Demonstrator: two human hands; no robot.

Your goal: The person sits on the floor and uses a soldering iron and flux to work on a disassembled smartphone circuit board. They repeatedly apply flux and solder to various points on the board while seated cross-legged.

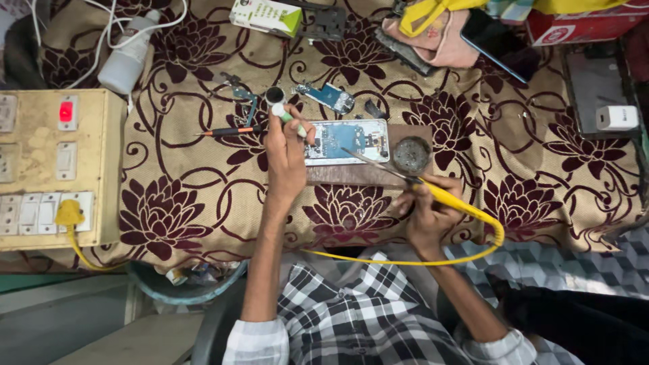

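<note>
A floral maroon-and-gold cloth (pixel 203 196) covers the workbench, with a cream switchboard box (pixel 57 169) at one edge, its red indicator lit and a yellow plug seated in a socket. On a dark wooden block (pixel 365 174) near the centre lies an opened phone body (pixel 345 140), its blue circuit board exposed, beside a round tin of dark flux or tip cleaner (pixel 412 154).

The step in hand appears to be soldering on the exposed board. The right hand (pixel 433 213) is closed in a pen-like grip around a yellow-handled soldering iron (pixel 405 179), forearm rising from the lap, the tip angled up and across to the board's lower edge; its yellow cord (pixel 473 253) loops back over the lap. The left hand (pixel 287 152) reaches straight forward, fingers curled around a small white-and-green tube or stick (pixel 284 113) at the phone's near end, thumb side pressing toward the frame.

The next move likely calls for a steady, brief touch of the tip on one joint, the left hand holding the phone from sliding. A slim red-and-black screwdriver (pixel 226 131) and loose phone parts (pixel 328 96) lie just beyond.
</note>
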